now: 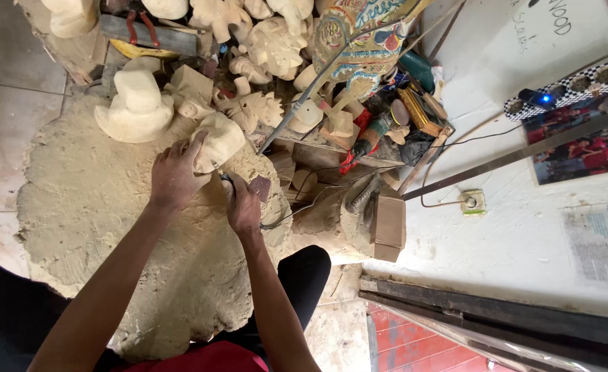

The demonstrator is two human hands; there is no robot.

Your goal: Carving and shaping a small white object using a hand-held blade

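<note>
Partly hidden, right hand (pixel 243 205) grips a tool (pixel 225 178).

A single head-worn view is provided, directed steeply downward from above the person's forearms. The round, sawdust-covered work mat (pixel 90 200) is seen at close range. The white plastered wall (pixel 524 241) is taken in at the right edge.

You get soft, even daylight across the frame, brightest on the white wall (pixel 517 227) at right, which is nearly washed out. Shadows are faint and short under the pale carvings (pixel 139 103) at upper left. The lower left corner falls dark. Detail stays fairly sharp in the middle; the edges bend and soften slightly, and the blue lamp (pixel 543 99) flares.
</note>
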